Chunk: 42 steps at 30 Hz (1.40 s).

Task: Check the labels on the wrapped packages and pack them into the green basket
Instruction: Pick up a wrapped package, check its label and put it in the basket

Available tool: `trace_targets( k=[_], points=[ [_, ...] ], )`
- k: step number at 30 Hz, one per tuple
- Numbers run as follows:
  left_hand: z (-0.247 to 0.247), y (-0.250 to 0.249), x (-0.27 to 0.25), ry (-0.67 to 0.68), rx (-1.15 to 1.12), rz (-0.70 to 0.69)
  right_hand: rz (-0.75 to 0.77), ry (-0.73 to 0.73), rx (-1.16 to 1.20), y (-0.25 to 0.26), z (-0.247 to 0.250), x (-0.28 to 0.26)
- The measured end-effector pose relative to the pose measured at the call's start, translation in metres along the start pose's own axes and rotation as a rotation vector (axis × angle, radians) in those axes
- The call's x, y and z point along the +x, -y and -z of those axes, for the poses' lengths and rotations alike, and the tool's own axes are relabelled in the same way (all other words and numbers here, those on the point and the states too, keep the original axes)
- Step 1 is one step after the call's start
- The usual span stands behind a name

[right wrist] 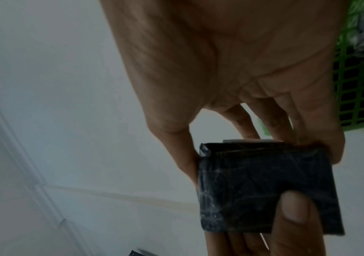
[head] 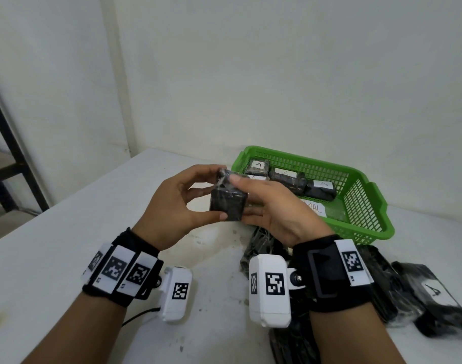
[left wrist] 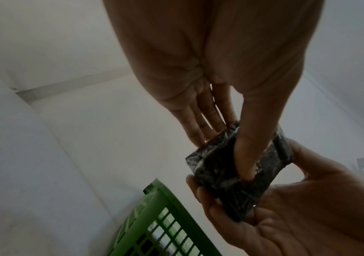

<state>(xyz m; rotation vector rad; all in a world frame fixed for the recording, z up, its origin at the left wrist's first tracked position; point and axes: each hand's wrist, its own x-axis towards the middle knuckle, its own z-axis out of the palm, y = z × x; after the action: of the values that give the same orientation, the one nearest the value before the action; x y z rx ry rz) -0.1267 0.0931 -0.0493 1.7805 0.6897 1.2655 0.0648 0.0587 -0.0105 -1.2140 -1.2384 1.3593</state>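
Both hands, left (head: 169,206) and right (head: 274,208), pinched one black package (head: 227,203) in the air beside the basket (head: 366,206). Its label faced away; turning it gently, without tearing the film, would likely show it before packing.

Right hand (right wrist: 231,69) pinches black wrapped package (right wrist: 264,187); left thumb (right wrist: 295,207) on face; green basket (right wrist: 360,90) behind.

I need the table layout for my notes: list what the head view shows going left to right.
Left hand → held wrapped package → right hand → green basket → labelled package on the table.
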Motion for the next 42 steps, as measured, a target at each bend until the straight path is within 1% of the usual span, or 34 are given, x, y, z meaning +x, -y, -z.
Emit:
trace_targets(
  k=[6,11,15,20,24,29,33,35,37,39,42],
  points=[
    [-0.004,-0.003,-0.001,0.018,-0.004,-0.039,0.054,-0.059,-0.052,-0.007,0.003,0.003],
    [-0.003,-0.001,-0.002,0.009,0.029,-0.078,0.03,-0.001,-0.084,-0.006,0.0,0.003],
    [-0.002,-0.001,-0.002,0.012,0.056,-0.092,0.068,-0.01,-0.077,-0.008,0.0,0.005],
    [0.002,-0.002,-0.001,-0.029,0.05,-0.109,0.069,0.003,-0.045,-0.009,0.005,0.007],
    [0.0,-0.003,-0.001,-0.023,0.056,-0.118,0.086,-0.043,-0.062,-0.011,0.006,0.01],
    [-0.002,-0.004,-0.003,-0.003,0.078,-0.152,0.093,-0.011,-0.084,-0.013,0.004,0.011],
    [-0.002,-0.007,-0.003,-0.011,0.094,-0.182,0.129,-0.021,-0.104,-0.011,0.007,0.01],
    [-0.001,-0.008,-0.002,-0.027,0.093,-0.205,0.106,-0.016,-0.109,-0.01,0.007,0.01],
    [0.001,-0.009,-0.002,-0.044,0.104,-0.237,0.03,0.007,-0.093,-0.006,0.005,0.007],
    [0.001,-0.009,-0.002,-0.047,0.129,-0.256,-0.033,0.05,-0.054,-0.001,0.003,0.001],
    [-0.001,-0.007,-0.002,-0.022,0.176,-0.269,-0.063,0.067,0.043,0.005,0.001,-0.005]
  ],
)
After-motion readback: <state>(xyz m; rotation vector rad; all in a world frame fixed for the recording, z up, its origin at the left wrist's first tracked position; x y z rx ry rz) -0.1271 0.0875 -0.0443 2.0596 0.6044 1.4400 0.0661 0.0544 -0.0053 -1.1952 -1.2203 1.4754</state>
